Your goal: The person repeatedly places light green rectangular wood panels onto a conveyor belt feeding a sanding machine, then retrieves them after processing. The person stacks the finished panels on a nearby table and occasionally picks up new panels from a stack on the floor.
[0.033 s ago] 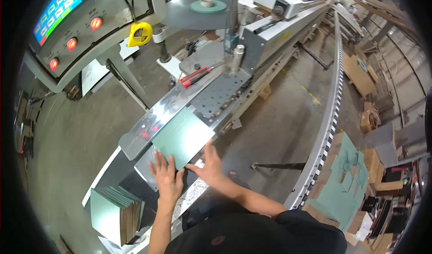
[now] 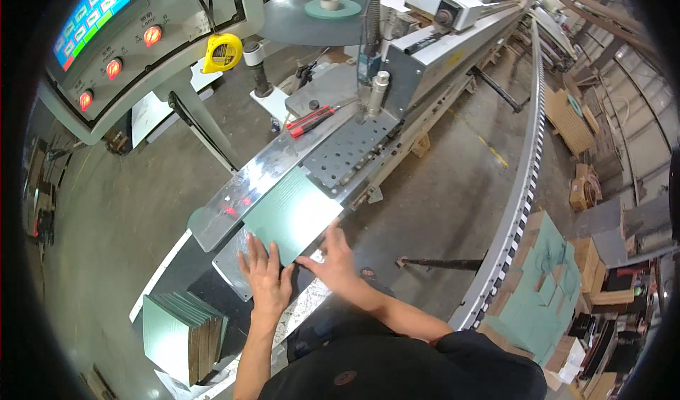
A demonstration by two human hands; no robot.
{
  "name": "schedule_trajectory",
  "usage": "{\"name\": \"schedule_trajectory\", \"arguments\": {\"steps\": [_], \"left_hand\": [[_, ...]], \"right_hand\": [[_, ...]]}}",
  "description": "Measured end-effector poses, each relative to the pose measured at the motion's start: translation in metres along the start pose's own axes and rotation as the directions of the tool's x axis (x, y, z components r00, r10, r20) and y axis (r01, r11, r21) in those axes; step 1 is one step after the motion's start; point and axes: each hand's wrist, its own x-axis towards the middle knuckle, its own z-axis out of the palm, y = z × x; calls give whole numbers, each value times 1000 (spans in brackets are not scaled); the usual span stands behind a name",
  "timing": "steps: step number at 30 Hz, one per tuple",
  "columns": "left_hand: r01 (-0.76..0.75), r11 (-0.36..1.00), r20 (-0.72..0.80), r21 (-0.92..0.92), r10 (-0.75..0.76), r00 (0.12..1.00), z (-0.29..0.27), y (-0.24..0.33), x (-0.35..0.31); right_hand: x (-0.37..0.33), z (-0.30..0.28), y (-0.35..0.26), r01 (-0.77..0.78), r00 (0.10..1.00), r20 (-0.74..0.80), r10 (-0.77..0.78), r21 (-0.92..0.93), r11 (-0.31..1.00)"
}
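Observation:
A pale green rectangular panel lies flat on the machine's infeed bed, against a shiny metal guide plate. My left hand is open, fingers spread, with its fingertips at the panel's near end. My right hand is open beside the panel's right edge, thumb stretched toward the near corner and the other fingers pointing forward along that edge. Neither hand is wrapped around the panel. Just beyond the panel's far end is a grey perforated plate.
A stack of green-faced boards stands at the bed's near left. Red-handled cutters rest on the machine. A control panel with a hanging yellow tape measure is at upper left. A curved rail runs along the right, before green-topped boxes.

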Motion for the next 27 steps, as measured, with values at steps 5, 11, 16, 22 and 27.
{"name": "schedule_trajectory", "arguments": {"steps": [5, 11, 16, 22, 27], "left_hand": [[-28, 999, 12, -26, 29, 1000, 23, 22, 31], [-54, 994, -21, -94, 53, 998, 55, 57, 79], [-31, 995, -16, -92, 29, 999, 78, 93, 123], [-24, 971, -32, -237, 17, 999, 110, 128, 168], [-103, 971, -130, -217, 76, 989, 142, 150, 199]], "right_hand": [[27, -27, 26, 78, 995, -53, -81, -53, 996], [72, -68, 59, 139, 982, -129, -138, -2, 990], [108, -107, 87, 186, 974, -133, -183, 10, 982], [147, -148, 117, 118, 981, -154, -120, -19, 993], [171, -176, 149, 44, 987, -145, -63, -128, 991]]}}
